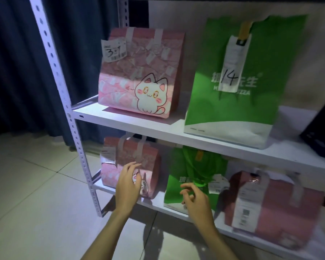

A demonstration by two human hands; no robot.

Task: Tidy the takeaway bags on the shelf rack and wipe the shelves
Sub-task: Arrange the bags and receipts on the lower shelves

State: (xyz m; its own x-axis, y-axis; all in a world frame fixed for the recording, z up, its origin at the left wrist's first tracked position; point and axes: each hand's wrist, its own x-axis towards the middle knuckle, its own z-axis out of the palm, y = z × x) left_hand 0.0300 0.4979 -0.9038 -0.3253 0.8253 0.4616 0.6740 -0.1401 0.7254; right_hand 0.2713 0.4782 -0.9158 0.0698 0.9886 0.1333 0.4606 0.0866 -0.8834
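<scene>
Both hands, left hand (129,182) and right hand (196,198), empty with loosely spread fingers, near the lower shelf's (158,207) left-end pink cat-print paper bag (124,166): likely light, crushable; take its paper handles.

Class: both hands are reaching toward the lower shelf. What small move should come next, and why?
Probably close the left hand on the pink cat bag and lift it off. Both it and the right hand are empty, fingers loosely spread; the left is nearest that bag, and bags cover the lower shelf.
</scene>
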